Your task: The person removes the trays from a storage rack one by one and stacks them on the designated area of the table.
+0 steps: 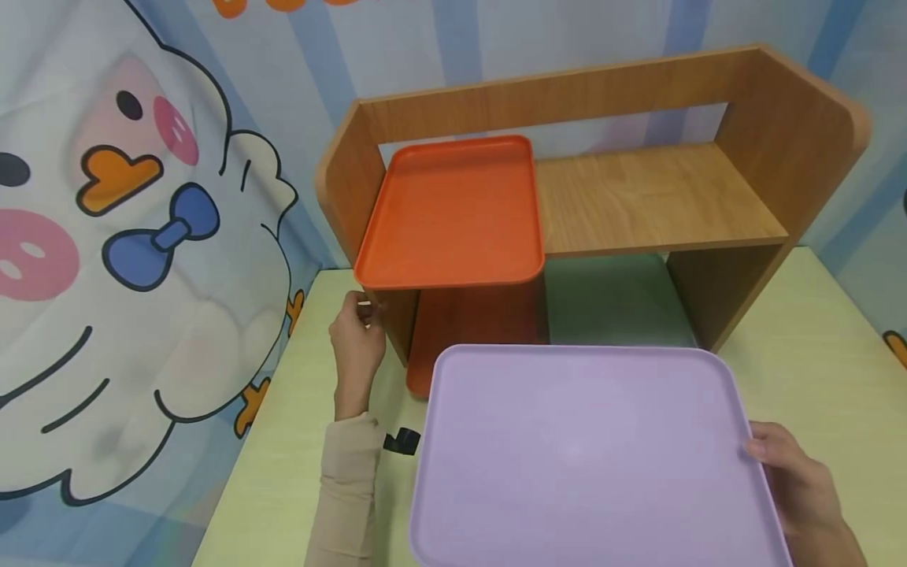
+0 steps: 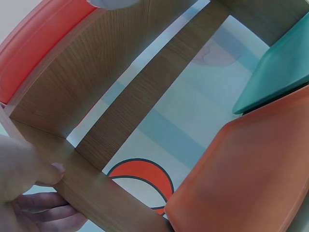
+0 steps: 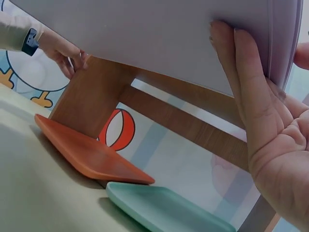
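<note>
My right hand (image 1: 801,492) holds a light purple tray (image 1: 581,465) by its right rim. The thumb lies on the top face; in the right wrist view the fingers (image 3: 244,72) spread under the tray. At the left, my left hand (image 1: 357,346) pinches the front edge of the side panel of a wooden desk shelf (image 1: 659,193). Seen from the left wrist, the thumb (image 2: 48,174) is on the panel's inner face and the fingers are outside. An orange tray (image 1: 453,213) lies on the left part of the upper board.
Below the upper board, another orange tray (image 1: 482,311) sits at the left, beside a green tray (image 1: 616,295). The shelf stands on a pale yellow table (image 1: 836,402). Behind it hangs a cartoon-printed cloth (image 1: 397,47). A black band (image 1: 402,441) is on my left wrist.
</note>
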`<state>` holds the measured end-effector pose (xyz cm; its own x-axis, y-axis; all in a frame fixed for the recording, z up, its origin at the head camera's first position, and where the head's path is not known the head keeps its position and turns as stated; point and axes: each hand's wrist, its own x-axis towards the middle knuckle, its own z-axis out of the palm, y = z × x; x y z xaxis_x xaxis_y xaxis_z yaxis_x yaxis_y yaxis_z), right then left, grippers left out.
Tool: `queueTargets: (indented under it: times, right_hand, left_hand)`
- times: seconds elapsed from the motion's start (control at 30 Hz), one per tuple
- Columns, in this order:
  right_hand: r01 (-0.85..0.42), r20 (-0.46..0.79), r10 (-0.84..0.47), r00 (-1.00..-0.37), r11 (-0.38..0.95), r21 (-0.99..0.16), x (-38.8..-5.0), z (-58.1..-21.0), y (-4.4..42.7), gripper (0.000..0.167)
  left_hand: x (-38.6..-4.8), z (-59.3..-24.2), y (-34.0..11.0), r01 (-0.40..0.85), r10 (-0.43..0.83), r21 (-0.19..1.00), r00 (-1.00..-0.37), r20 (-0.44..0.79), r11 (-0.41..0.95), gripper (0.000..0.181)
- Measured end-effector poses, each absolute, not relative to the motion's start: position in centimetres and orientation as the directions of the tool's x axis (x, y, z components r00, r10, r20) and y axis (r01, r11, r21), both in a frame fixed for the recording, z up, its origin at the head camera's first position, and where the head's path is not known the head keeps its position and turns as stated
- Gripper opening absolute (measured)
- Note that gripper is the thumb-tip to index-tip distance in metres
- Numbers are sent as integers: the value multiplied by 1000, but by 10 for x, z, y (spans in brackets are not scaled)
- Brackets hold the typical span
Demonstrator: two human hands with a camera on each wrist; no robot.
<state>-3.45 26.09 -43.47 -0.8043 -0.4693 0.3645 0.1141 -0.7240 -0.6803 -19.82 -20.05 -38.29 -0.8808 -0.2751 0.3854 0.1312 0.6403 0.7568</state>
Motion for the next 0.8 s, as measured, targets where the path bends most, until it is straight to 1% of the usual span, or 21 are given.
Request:
queueTargets:
  times: [0.23, 0.4, 0.5, 0.57, 0.8]
  right_hand:
    - [137, 300, -453, -840, -710, -690, -29, -451, 264, 77]
    - [156, 227, -438, -870, -681, -716, -27, -461, 261, 75]
    - [157, 246, -454, -857, -684, -713, -27, -465, 258, 72]
    - [154, 284, -477, -831, -690, -707, -29, -466, 256, 70]
    - [218, 260, -552, -792, -654, -725, -31, -469, 248, 63]
  left_hand:
    - [-199, -382, -201, 131, -282, 761, -878, 386, 635, 19]
    - [-202, -384, -202, 125, -279, 759, -882, 380, 639, 19]
    - [-201, -385, -201, 118, -280, 762, -885, 371, 637, 19]
    - [-201, -385, -201, 117, -281, 762, -885, 371, 636, 19]
    - [-199, -385, -202, 125, -286, 758, -877, 386, 640, 18]
